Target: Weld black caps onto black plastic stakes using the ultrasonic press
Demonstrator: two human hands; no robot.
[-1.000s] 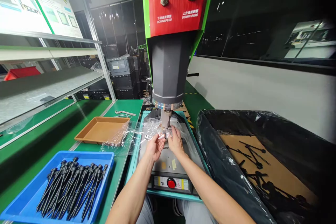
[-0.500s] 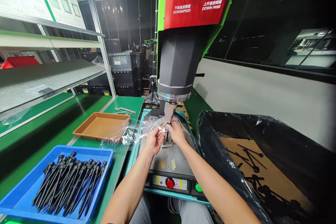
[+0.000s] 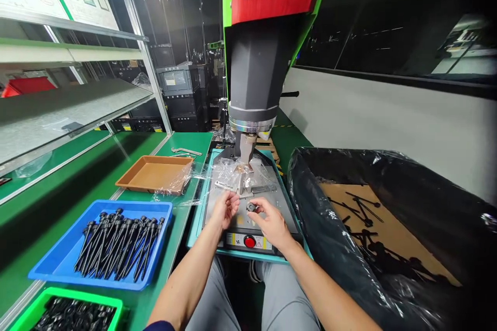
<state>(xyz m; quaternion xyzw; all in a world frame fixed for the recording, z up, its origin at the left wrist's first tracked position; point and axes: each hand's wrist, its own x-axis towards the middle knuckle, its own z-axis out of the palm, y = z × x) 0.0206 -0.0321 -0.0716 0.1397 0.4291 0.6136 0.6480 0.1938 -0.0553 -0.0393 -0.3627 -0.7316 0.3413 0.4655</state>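
Note:
Between the thumb and fingers of my right hand (image 3: 269,220) is a small round black part (image 3: 251,207), held over the front of the machine's metal plate (image 3: 212,217). My left hand (image 3: 225,210) is just left of it, fingers curled but apart, with nothing visible in them. Behind both hands stands the metal fixture (image 3: 245,186), with clear plastic film (image 3: 225,168) around it. The machine's horn (image 3: 247,147) hangs directly above the fixture.
At the left are a blue tray (image 3: 50,269) of black long-stemmed parts, a green bin (image 3: 118,315) of small black parts and a brown tray (image 3: 155,173). A red button (image 3: 249,241) sits at the machine's front. A black-lined box (image 3: 310,207) stands right.
Both hands have come down and back from the fixture under the horn, and the right one now shows a round black part. The view has tilted down, bringing the green bin into sight.

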